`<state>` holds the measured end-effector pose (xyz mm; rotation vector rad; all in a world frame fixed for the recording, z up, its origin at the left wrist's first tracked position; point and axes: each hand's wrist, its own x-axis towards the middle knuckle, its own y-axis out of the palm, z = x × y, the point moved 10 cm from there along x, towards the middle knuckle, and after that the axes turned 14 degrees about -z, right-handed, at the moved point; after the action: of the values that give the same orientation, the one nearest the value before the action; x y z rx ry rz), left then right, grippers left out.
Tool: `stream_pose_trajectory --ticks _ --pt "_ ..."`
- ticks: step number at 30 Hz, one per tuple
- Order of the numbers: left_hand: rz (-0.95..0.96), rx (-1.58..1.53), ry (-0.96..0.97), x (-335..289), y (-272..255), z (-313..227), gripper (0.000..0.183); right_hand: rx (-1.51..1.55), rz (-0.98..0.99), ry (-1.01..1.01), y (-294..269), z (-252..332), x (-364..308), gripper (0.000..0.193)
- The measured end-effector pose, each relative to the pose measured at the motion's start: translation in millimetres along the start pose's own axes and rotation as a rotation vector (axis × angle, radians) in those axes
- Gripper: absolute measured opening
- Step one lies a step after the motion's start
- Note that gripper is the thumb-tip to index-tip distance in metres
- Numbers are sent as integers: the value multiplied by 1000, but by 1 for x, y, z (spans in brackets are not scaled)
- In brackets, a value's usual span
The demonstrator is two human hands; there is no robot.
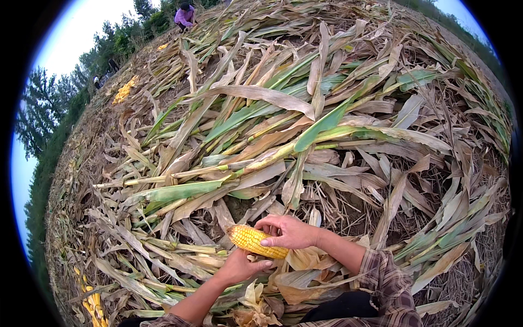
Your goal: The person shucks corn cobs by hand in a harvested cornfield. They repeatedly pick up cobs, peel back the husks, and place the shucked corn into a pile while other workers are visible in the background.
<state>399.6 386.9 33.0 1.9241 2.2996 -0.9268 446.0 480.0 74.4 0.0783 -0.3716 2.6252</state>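
A yellow ear of corn (248,237) lies across between my hands, its bare kernels showing and its tip pointing left. My left hand (237,267) grips it from below, the fingers partly hidden behind the ear and the thumb along its lower side. From the right, my right hand (291,231) is closed over the ear's other end, with the thumb pressed on the kernels and the fingers bent over the far side. Peeled, dry tan husk (305,258) hangs at the butt end, under my right wrist.
Cut corn stalks (261,158) with green and dry leaves cover the ground ahead. Husked ears (93,305) lie at the lower left, and a pile of yellow corn (126,90) sits farther off. A person in a pink top (185,16) crouches far away, near trees.
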Motion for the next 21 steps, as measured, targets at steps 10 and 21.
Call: stream_pose_trajectory --ticks 10,21 --pt "-196 -506 302 53 8 -46 69 620 -279 3 -39 -7 -6 35" --pt "13 67 380 57 34 -70 41 1018 -859 44 -79 -35 -38 20"
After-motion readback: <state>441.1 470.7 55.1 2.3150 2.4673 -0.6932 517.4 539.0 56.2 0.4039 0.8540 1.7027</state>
